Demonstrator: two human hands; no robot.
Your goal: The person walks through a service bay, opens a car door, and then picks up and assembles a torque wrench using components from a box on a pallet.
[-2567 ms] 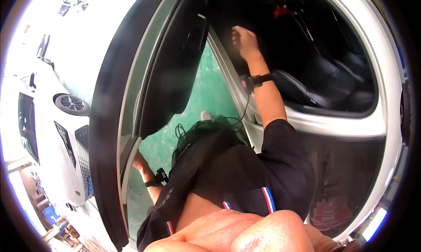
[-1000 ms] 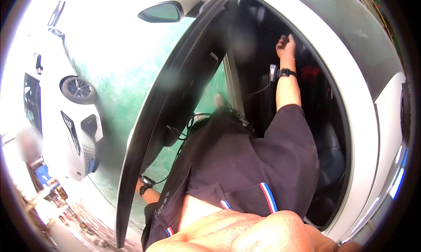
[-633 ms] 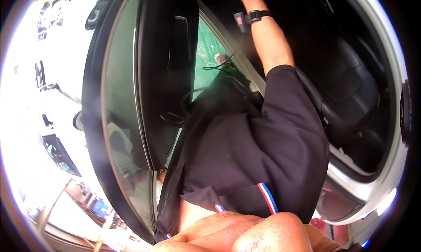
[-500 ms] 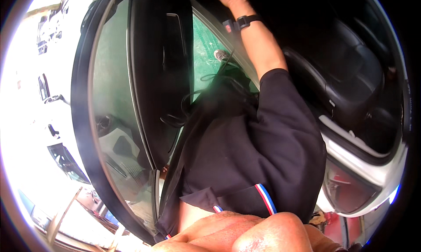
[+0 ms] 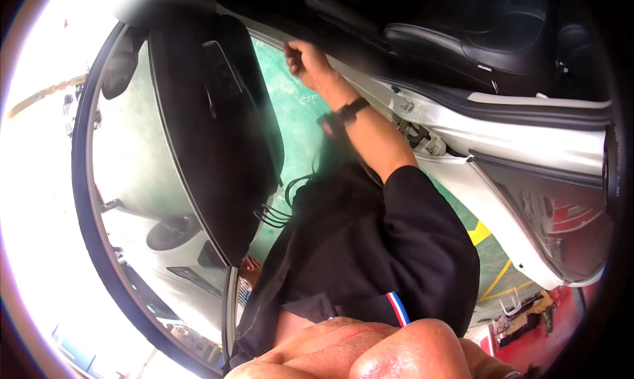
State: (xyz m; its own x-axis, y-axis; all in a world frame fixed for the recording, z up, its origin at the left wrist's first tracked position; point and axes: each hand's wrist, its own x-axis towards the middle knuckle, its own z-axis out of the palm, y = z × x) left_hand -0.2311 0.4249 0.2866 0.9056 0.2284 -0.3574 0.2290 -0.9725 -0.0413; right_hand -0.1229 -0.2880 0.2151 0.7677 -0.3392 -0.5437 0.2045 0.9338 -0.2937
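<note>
My right arm reaches forward with a black wristband on it. My right hand [image 5: 306, 63] is over the gap between the open car door and the sill [image 5: 370, 96], its fingers curled and nothing visible in them. To my left stands the open car door [image 5: 198, 128], with a dark inner panel and a window. Only a small part of my left hand [image 5: 250, 265] shows, its fingers at the door's edge beside my body; the rest is hidden by my dark shirt. A black cord [image 5: 274, 215] hangs in loops at my front.
On the right, a black car seat [image 5: 472, 42] is inside the doorway. Nearer me is a second open door [image 5: 541, 214], white, with its hinge area [image 5: 422, 138] exposed. Green floor [image 5: 300, 125] shows below. A white car [image 5: 158, 181] appears through the door window.
My right hand has come back out of the dark car interior, toward me and left. The view has turned, bringing the white door and its hinge area further into sight.
</note>
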